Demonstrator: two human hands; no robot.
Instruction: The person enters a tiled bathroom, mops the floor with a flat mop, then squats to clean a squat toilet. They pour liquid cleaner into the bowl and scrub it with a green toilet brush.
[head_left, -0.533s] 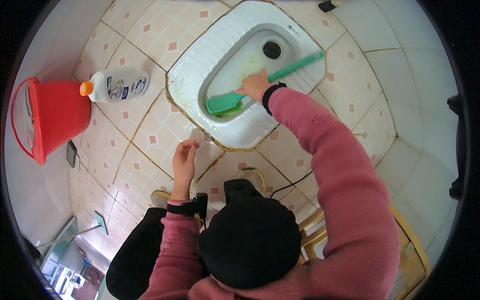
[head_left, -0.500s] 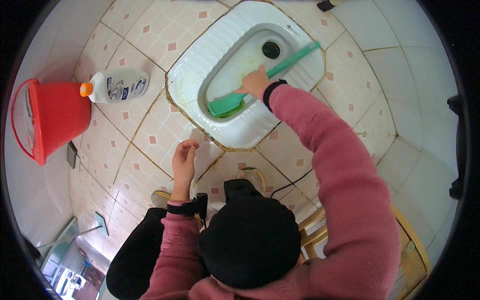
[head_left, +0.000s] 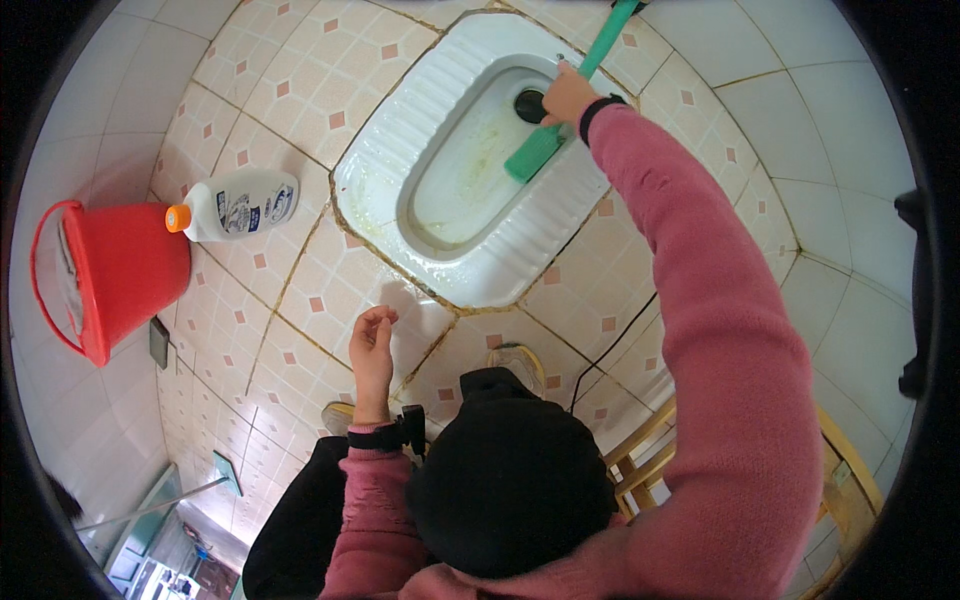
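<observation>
My right hand [head_left: 568, 97] is closed round the lower handle of a green scrubbing brush [head_left: 534, 153]. The brush head rests against the right inner side of a white squat toilet pan [head_left: 388, 180], its bristles hidden underneath. Its handle slants up past the far right rim. Close to my fingers is the dark drain hole [head_left: 529, 106]. Yellowish-green residue marks the basin and the left rim. My left hand [head_left: 371, 352] hovers above the floor in front of the pan, fingers loosely curled and apart from the thumb, holding nothing.
A white bottle with an orange cap [head_left: 240, 204] lies or stands beside a red bucket [head_left: 130, 265] at left. A floor squeegee [head_left: 227, 474] is at the lower left. Behind my right arm are a wooden chair [head_left: 850, 480] and a thin black cable [head_left: 612, 345].
My right hand has moved the brush up and to the right, from the near end of the basin toward the drain side. My left hand has hardly moved.
</observation>
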